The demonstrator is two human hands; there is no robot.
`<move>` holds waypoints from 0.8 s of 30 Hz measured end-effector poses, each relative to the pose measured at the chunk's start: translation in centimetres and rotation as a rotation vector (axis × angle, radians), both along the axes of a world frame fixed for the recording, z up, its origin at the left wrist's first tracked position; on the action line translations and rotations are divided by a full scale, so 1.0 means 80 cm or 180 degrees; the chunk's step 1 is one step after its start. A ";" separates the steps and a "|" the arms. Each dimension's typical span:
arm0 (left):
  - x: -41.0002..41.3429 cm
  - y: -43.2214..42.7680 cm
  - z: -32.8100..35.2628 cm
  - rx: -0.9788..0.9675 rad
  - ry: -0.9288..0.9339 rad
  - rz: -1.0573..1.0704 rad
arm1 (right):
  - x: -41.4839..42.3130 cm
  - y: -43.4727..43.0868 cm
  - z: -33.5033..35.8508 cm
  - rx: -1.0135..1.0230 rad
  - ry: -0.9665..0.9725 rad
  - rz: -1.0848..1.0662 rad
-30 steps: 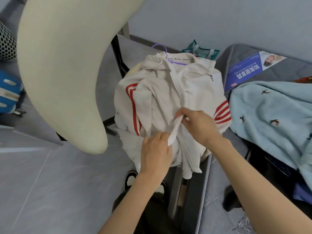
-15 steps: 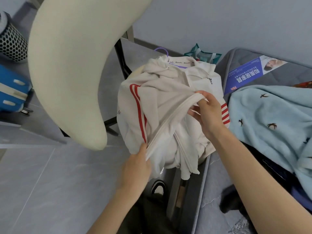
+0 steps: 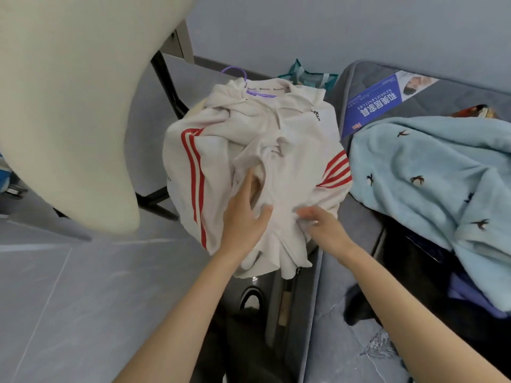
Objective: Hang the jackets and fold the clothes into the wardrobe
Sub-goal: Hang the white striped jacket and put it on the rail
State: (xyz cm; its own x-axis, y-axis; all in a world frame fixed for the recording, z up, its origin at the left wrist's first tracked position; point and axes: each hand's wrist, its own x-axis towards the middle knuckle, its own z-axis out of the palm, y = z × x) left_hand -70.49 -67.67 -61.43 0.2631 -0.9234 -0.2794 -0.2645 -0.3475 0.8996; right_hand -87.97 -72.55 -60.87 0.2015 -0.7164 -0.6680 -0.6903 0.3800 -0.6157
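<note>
A white jacket point(image 3: 293, 139) with red stripes on both sleeves lies bunched on a chair seat in the middle of the head view. A purple hanger point(image 3: 234, 70) sits in its collar, hook pointing away from me. My left hand point(image 3: 244, 217) has its fingers tucked under a fold at the jacket's front, with the thumb on top of the cloth. Just to the right, my right hand point(image 3: 323, 229) pinches the fabric near the lower hem; its fingertips are blurred.
The chair's cream backrest point(image 3: 69, 106) fills the upper left. On the grey bed point(image 3: 345, 341) at the right lie a light blue garment with bird prints point(image 3: 431, 189), a blue leaflet point(image 3: 373, 106) and dark clothes point(image 3: 414, 261). A teal bag point(image 3: 307, 76) stands behind.
Both hands held the jacket's front edge stretched between them, the right one raised. Now the edge is laid down and both hands are low on the jacket, close together.
</note>
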 end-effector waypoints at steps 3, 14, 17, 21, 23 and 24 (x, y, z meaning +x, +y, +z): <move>-0.018 0.041 -0.030 0.0100 -0.0478 0.0333 | 0.004 0.033 -0.031 -0.0038 0.0032 0.0406; 0.033 0.002 0.095 -0.0454 -0.1270 0.0753 | 0.009 -0.018 0.075 -0.1337 -0.0770 -0.1627; 0.052 -0.027 0.148 -0.0561 -0.1963 0.0697 | 0.021 -0.051 0.131 -0.1704 -0.0859 -0.1611; 0.056 -0.060 0.179 -0.0726 -0.2913 0.0264 | 0.039 -0.076 0.162 -0.2766 -0.0224 -0.1511; 0.051 -0.073 0.166 -0.0476 -0.3103 -0.0140 | 0.048 -0.082 0.149 -0.2899 0.0259 -0.1128; 0.048 -0.077 0.150 -0.0280 -0.3178 -0.0424 | 0.052 -0.083 0.136 -0.2802 0.0478 -0.0867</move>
